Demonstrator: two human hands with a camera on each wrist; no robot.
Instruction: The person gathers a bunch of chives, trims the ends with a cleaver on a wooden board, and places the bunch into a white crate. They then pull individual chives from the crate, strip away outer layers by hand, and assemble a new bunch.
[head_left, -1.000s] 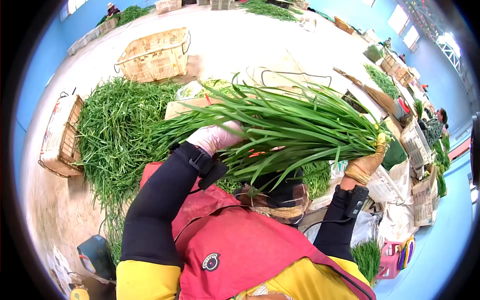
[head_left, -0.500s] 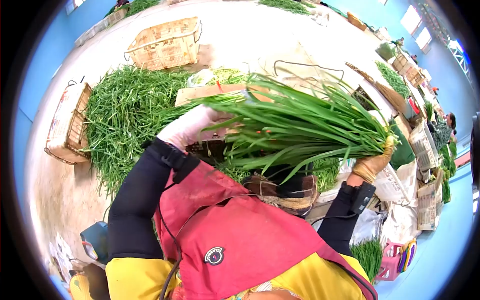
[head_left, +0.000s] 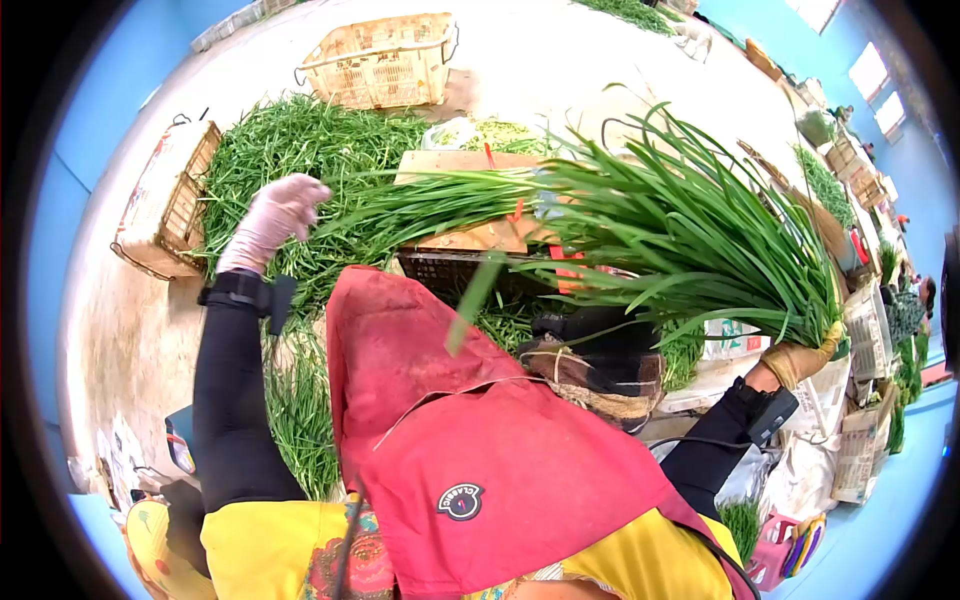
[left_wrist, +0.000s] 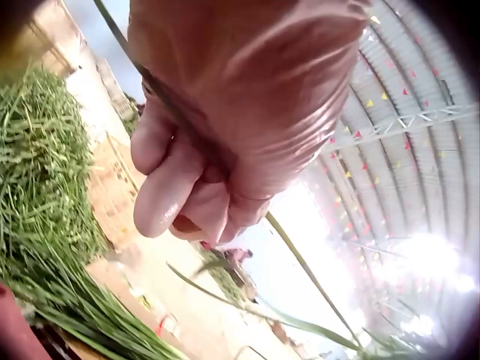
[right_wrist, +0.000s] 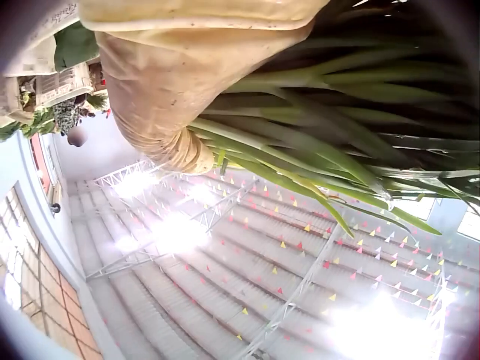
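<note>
In the head view, my gloved right hand (head_left: 800, 362) grips a large bunch of garlic chives (head_left: 700, 235) by its base at the right; the long leaves fan out to the upper left. The right wrist view shows the yellowish glove (right_wrist: 180, 82) curled round the stalks. My left hand (head_left: 277, 222), in a pale thin glove, is away at the left, over a heap of loose greens (head_left: 270, 165). In the left wrist view its fingers curl round a single chive leaf (left_wrist: 296, 255) crossing the palm. A blurred loose leaf (head_left: 475, 305) hangs in the air over the red apron.
More chives (head_left: 440, 200) lie across a wooden board (head_left: 470, 237) on a dark crate in front of me. Plastic baskets stand behind the heap (head_left: 380, 65) and at the left (head_left: 170, 200). A pink stool (head_left: 775, 550) is at lower right.
My left hand has drawn away from the bunch, far to the left. The bunch in my right hand has shifted right in view, and the head view has turned. A loose leaf has come free.
</note>
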